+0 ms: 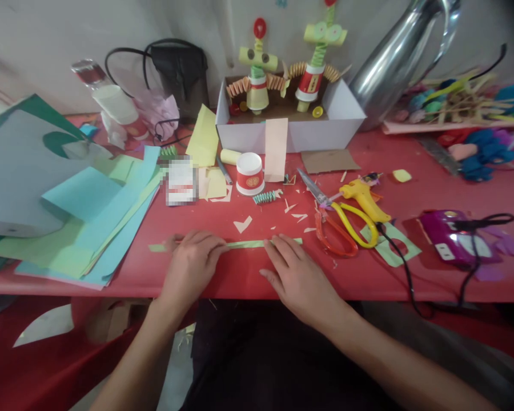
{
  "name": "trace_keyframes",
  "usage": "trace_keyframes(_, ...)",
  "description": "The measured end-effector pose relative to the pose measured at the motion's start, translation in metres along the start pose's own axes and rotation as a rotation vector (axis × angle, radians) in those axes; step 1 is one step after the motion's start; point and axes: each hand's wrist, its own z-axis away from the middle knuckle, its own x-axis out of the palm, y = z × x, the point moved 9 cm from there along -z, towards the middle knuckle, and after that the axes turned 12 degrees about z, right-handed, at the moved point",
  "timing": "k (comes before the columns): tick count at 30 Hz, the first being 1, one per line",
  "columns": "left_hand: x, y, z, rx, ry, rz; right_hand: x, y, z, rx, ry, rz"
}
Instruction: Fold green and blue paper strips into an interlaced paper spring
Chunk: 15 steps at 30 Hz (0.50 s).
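A narrow light green paper strip [246, 244] lies lengthwise along the red table near its front edge. My left hand [193, 257] is closed over the strip's left part, thumb and fingers pinched on it, and a short end sticks out beyond. On the right part rest the fingertips of my right hand [292, 268], its fingers stretched out and the thumb apart. Just behind the strip are paper scraps [242, 224], a green folded paper spring [267, 197] and a white paper cup with a red band [250, 173]. Scissors [334, 208] with red and yellow handles lie to the right.
Coloured paper sheets [89, 222] are stacked at left. A white box [257, 136] holding two paper figures stands at the back, beside a metal jug [394, 63]. A yellow glue gun [363, 198] and a purple device with a black cord [456, 237] lie at right.
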Motion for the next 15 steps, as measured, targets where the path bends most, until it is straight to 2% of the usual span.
trace_keyframes(8, -0.020, -0.031, 0.001, -0.120, -0.046, -0.026, 0.000, -0.001, 0.001, -0.010, 0.024, 0.011)
trace_keyframes(11, -0.028, -0.039, 0.005, -0.154, -0.027, -0.008, 0.001, 0.000, 0.001, -0.004, 0.031, -0.003)
trace_keyframes(15, -0.031, -0.038, 0.008, -0.096, -0.016, 0.023, 0.001, -0.001, 0.001, 0.001, 0.040, -0.005)
